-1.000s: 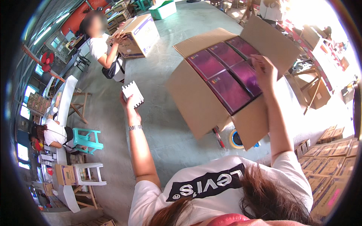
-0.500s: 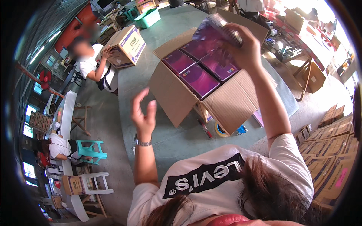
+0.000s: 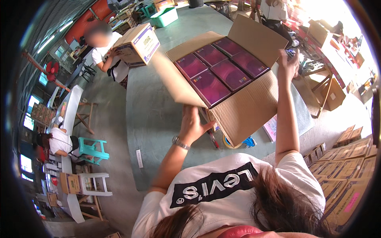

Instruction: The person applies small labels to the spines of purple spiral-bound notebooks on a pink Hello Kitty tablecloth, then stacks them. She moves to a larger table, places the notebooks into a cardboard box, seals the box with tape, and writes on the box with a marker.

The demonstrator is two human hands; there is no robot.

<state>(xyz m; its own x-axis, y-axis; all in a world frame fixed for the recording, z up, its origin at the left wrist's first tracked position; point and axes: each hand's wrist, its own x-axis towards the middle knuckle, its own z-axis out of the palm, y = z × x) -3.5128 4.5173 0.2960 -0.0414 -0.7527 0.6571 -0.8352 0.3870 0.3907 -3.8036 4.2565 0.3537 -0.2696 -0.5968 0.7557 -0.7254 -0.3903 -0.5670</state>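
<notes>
On the table, an open cardboard box holds several stacks of purple spiral notebooks, laid in rows. My left hand is at the near left corner of the box, against the underside of the blurred left flap. Its thumb sticks out to the side and its fingertips are partly hidden by the flap. My right hand is raised just beyond the right edge of the box, beside the tall far right flap. Its fingers are apart and no notebook is in it.
Beside the box's near side lie a tape dispenser, a red pen and a notebook. Across the table, a person handles a closed carton. A green bin stands at the far end; stacked cartons fill the right.
My right hand has let go of the wrapped notebooks, now lying in the box, and moved right. My left hand has reached the left flap, which has swung upward.
</notes>
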